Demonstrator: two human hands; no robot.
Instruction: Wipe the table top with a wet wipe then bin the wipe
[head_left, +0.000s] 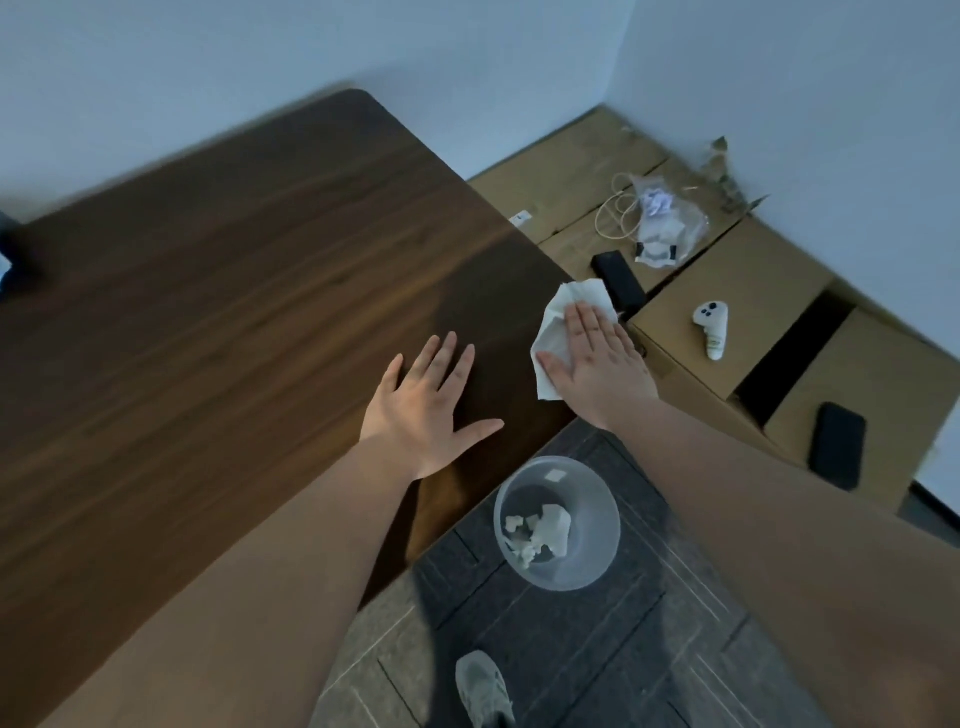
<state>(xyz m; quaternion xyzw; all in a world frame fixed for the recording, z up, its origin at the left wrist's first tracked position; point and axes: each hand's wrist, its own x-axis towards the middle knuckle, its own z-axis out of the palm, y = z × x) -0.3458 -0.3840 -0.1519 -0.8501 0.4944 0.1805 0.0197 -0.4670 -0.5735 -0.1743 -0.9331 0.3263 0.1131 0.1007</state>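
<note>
Two flat, spread hands: right hand (597, 364) presses one wet wipe (558, 332) on table (234, 312); left hand (426, 405) rests bare; one bin (558, 522) below.

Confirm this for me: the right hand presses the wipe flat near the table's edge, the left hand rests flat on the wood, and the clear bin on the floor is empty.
Not quite. The head view shows the bin already holding crumpled wipes. The rest stands: right hand on the wipe, left hand flat on the table.
</note>
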